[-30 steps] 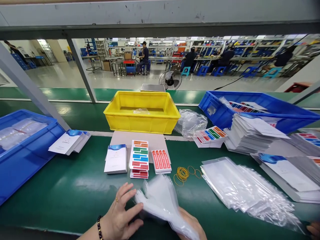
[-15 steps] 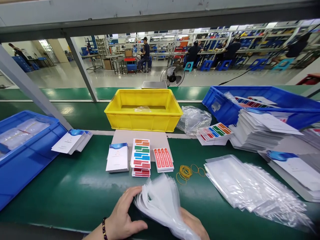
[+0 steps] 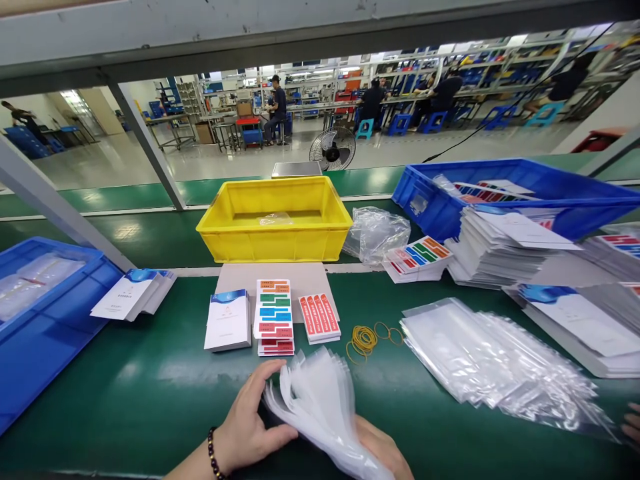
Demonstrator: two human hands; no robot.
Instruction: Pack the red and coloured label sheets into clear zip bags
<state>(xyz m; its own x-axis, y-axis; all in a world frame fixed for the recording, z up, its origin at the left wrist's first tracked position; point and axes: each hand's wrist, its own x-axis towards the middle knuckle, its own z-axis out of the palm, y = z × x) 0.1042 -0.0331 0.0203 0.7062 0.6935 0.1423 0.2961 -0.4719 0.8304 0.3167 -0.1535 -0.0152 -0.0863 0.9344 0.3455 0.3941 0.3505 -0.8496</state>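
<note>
A fanned bunch of clear plastic bags (image 3: 320, 400) lies on the green belt near the front edge. My left hand (image 3: 250, 427), with a bead bracelet, pinches the left edge of the bunch between curled fingers and thumb. My right hand (image 3: 383, 450) lies under the bunch's right side, mostly hidden by the plastic, gripping it from below. Just beyond stand a white booklet stack (image 3: 227, 320), a stack of coloured label sheets (image 3: 273, 317) and a stack of red label cards (image 3: 320, 318).
Yellow rubber bands (image 3: 367, 338) lie right of the cards. A large pile of clear bags (image 3: 495, 360) spreads at right. A yellow bin (image 3: 275, 237) sits behind, blue bins at left (image 3: 45, 320) and right (image 3: 505, 200). Booklet stacks (image 3: 500, 250) stand at right. Another person's fingers (image 3: 633, 423) show at the right edge.
My left hand's fingers have curled from spread flat to pinching the bags' left edge. The camera view has shifted slightly; the bunch has fanned out more.
</note>
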